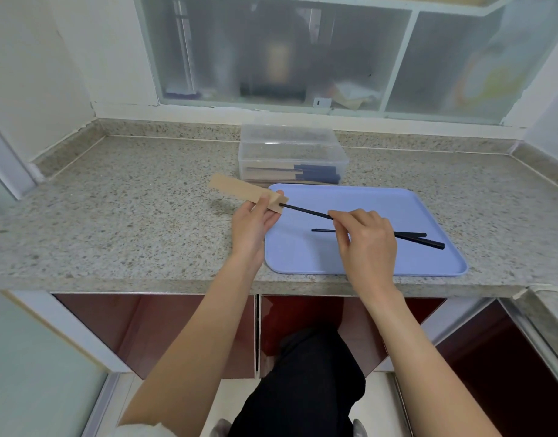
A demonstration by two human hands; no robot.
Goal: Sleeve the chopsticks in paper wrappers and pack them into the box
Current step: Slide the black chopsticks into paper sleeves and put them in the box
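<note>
On the speckled granite tabletop (129,216) a flat blue plastic tray (381,263) sits near the front edge — behind it, the clear plastic box (290,152) holding sleeved chopsticks (302,176). One loose black chopstick (323,230) lies on the tray.

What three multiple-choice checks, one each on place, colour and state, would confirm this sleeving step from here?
1. Where is the clear plastic box?
A. on the tray
B. behind the tray, on the speckled stone counter
C. on the floor

2. What colour is the flat plastic tray?
A. red
B. green
C. pale blue

3. How far is the black chopstick, held by the right hand, into the brown paper wrapper held by the left hand?
A. only its tip, at the mouth
B. fully sleeved
C. lying loose

Answers: B, the box stands past the tray's far edge; C, the tray is pale blue; A, most of the chopstick's length shows outside the wrapper.
</note>
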